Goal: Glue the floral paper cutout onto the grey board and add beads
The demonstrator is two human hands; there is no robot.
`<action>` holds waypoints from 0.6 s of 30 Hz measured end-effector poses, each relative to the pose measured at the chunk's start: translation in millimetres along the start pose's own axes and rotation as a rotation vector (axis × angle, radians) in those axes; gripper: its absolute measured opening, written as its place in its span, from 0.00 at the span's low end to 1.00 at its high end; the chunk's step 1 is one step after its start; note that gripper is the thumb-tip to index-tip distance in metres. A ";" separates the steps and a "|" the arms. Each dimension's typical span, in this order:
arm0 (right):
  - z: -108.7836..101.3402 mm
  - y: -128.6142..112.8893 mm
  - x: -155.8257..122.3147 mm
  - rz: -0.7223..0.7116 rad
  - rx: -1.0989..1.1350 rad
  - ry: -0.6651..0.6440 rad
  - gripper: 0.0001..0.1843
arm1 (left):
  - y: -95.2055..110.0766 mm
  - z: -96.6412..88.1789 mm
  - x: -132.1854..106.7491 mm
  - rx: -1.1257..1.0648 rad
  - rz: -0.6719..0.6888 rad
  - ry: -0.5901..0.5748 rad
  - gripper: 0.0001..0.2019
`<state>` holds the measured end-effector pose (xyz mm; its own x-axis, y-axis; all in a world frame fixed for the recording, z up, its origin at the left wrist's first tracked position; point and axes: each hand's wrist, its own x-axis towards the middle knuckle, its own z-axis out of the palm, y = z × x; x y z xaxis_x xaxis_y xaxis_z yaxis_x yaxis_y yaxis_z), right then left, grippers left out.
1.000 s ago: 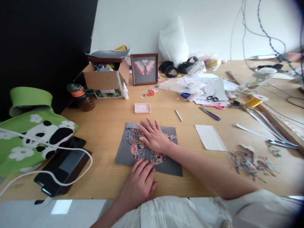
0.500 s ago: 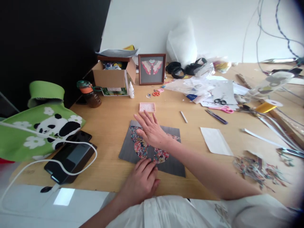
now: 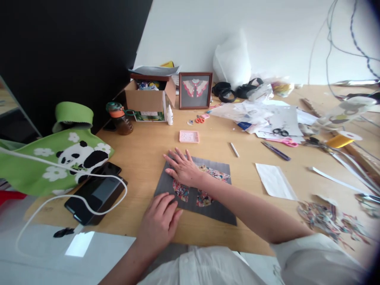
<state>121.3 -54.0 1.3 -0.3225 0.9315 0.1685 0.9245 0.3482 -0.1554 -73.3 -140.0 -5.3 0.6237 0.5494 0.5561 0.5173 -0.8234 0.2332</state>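
Observation:
A grey card [image 3: 218, 209] lies flat on the wooden table [image 3: 142, 158] in front of me, with floral patterned paper pieces [image 3: 190, 192] stuck on it. My right hand [image 3: 184, 168] presses flat, fingers spread, on the upper left part of the floral pieces. Lower down, my left hand [image 3: 158, 221] rests palm down at the card's near left corner, its fingertips on the card's edge. Neither hand holds anything.
A green panda bag [image 3: 59, 158], a dark tablet [image 3: 95, 194] and a white cable [image 3: 68, 202] lie at left. Behind the card are a pink box [image 3: 189, 136], a cardboard box [image 3: 150, 99] and a framed picture [image 3: 195, 90]. Scissors [image 3: 280, 132], a white sheet [image 3: 275, 181] and paper scraps [image 3: 323, 217] lie at right.
My right hand slid left across the floral pieces toward the card's upper left corner. My left hand shifted left to the card's near left corner. The camera view turned left.

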 end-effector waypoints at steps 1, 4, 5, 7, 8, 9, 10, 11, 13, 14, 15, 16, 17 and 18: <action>-5.7 -2.8 3.5 0.007 0.001 0.012 0.33 | -3.0 -0.5 -1.7 0.007 -0.002 0.002 0.10; -14.3 -14.2 12.5 -0.035 0.004 0.085 0.34 | -7.7 1.2 -6.1 0.010 0.000 -0.007 0.10; -12.5 -18.2 13.7 -0.067 0.008 0.095 0.34 | -8.0 2.0 -7.1 0.007 -0.002 -0.012 0.10; -2.5 -24.5 13.0 -0.121 0.024 0.075 0.34 | -8.0 3.4 -8.1 0.000 -0.016 -0.019 0.09; 4.4 -26.4 11.5 -0.131 0.033 0.060 0.33 | -7.8 3.8 -8.4 -0.003 -0.023 -0.021 0.09; 11.2 -27.4 9.6 -0.132 0.038 0.051 0.33 | -7.7 4.0 -8.7 -0.005 -0.028 -0.021 0.09; 17.2 -27.7 7.9 -0.129 0.040 0.049 0.32 | -7.8 4.2 -8.9 -0.005 -0.029 -0.020 0.09; 21.4 -27.4 6.7 -0.124 0.039 0.052 0.32 | -7.9 4.3 -9.1 -0.005 -0.027 -0.019 0.09; 23.5 -26.3 6.1 -0.126 0.031 0.056 0.32 | -8.5 4.6 -9.6 -0.003 -0.019 -0.018 0.09; 21.4 -26.0 6.6 -0.130 0.030 0.052 0.32 | -8.9 4.8 -9.8 -0.002 -0.016 -0.018 0.09; 17.6 -26.2 7.3 -0.131 0.031 0.047 0.32 | -9.2 5.0 -10.0 -0.001 -0.014 -0.019 0.09; 12.8 -26.9 8.1 -0.129 0.035 0.045 0.32 | -9.5 5.3 -10.2 0.000 -0.012 -0.021 0.09; 7.8 -28.2 8.6 -0.127 0.040 0.051 0.32 | -9.8 5.5 -10.3 0.000 -0.008 -0.023 0.09; 3.5 -30.0 8.6 -0.128 0.045 0.064 0.32 | -9.9 5.5 -10.4 -0.001 -0.004 -0.023 0.09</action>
<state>90.2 -56.1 4.0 -0.4221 0.8711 0.2511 0.8663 0.4692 -0.1715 -81.7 -136.7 -17.9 0.6352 0.5559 0.5362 0.5195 -0.8212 0.2360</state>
